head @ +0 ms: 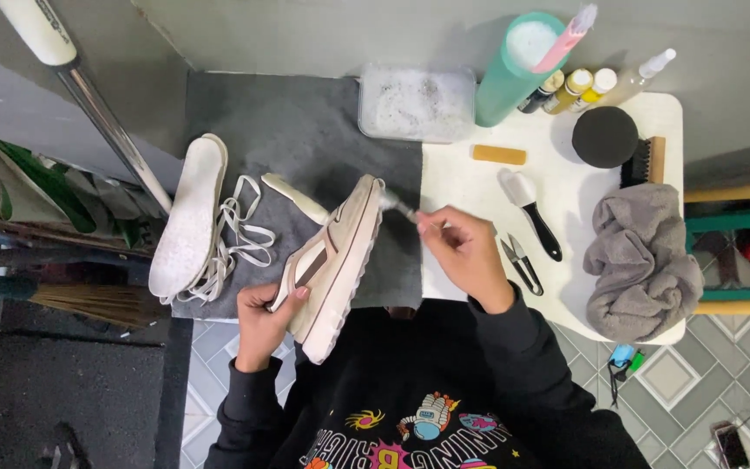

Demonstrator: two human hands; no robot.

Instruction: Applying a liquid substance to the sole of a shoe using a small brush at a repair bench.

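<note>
My left hand grips a cream and brown sneaker by its heel end, holding it tilted on its side over the dark grey mat. The thick pale sole faces right. My right hand pinches a thin small brush whose tip touches the shoe's toe edge. A white insole and loose white laces lie to the left on the mat. Another pale brush rests behind the shoe.
On the white table lie a black-handled brush, small snips, a tan block, a black round pad, a wooden brush, a grey cloth. A teal cup, small bottles and a sudsy tub stand behind.
</note>
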